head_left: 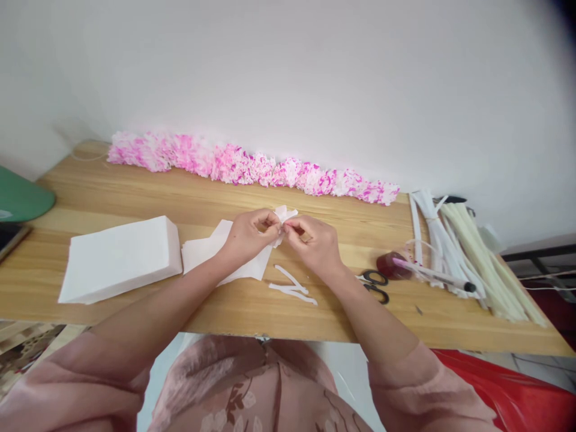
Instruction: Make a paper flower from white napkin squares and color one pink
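Both my hands meet over the middle of the table, pinching a small bunch of gathered white tissue paper (283, 213). My left hand (255, 233) holds it from the left, thumb and finger closed on it. From the other side my right hand (314, 240) grips the same bunch with its fingertips, which partly hide the pinched middle. Loose white paper sheets (202, 254) lie flat under and beside my left hand. Several short white strips (293, 289) rest on the wood just below my hands.
A thick white paper stack (121, 258) stands left. Pink-and-white paper flowers (243, 166) line the wall. Right are black-handled scissors (375, 285), a jar of dark red liquid (392, 266), a brush-like pen (432, 273), white strips (435, 237) and cream strips (483, 258). A green container (22, 195) sits far left.
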Available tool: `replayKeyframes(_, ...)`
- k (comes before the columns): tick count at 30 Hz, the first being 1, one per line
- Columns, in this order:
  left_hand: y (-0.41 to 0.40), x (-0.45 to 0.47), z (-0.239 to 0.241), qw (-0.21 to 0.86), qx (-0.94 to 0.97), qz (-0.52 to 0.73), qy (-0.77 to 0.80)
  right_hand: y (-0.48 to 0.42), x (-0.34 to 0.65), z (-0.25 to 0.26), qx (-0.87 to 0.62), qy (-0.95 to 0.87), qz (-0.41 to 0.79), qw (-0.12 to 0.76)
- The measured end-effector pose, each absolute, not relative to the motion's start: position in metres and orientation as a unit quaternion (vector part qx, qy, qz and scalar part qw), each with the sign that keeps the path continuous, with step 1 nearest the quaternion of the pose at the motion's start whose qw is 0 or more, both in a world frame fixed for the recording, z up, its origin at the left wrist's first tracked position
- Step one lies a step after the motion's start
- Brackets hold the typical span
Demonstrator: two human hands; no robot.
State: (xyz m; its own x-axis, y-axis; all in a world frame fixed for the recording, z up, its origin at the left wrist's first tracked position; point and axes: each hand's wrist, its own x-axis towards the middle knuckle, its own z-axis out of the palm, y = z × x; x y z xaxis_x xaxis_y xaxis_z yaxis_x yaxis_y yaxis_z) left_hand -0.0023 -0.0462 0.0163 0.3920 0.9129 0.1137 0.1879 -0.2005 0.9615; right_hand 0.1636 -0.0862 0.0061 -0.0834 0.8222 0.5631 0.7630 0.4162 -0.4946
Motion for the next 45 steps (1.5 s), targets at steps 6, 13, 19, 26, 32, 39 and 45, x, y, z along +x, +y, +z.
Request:
replayKeyframes(6, -0.045, -0.003, 0.015, 0.479, 0.677, 0.376, 0.414, -0.086, 0.163, 0.008, -0.545, -0.714, 0.052, 0.436)
replayKeyframes(13, -0.045, -0.003, 0.017, 0.485, 0.674, 0.379, 0.409, -0.086, 0.163, 0.010, -0.560, -0.695, 0.078, 0.445)
replayKeyframes(19, -0.040, -0.002, 0.008, 0.563, 0.601, 0.409, 0.394, -0.083, 0.165, 0.011, -0.590, -0.607, 0.246, 0.472)
replayKeyframes(26, -0.037, -0.002, 0.006, 0.600, 0.547, 0.418, 0.407, -0.078, 0.170, 0.007, -0.580, -0.553, 0.346, 0.488)
replayKeyframes(32, -0.040, -0.004, 0.006, 0.585, 0.608, 0.400, 0.358, -0.084, 0.163, 0.014, -0.562, -0.634, 0.251, 0.468)
replayKeyframes(39, -0.042, -0.003, 0.008, 0.502, 0.666, 0.384, 0.396, -0.085, 0.162, 0.012, -0.529, -0.698, 0.177, 0.449)
replayKeyframes(45, -0.042, -0.003, 0.010, 0.514, 0.646, 0.391, 0.407, -0.084, 0.164, 0.010, -0.536, -0.698, 0.162, 0.446)
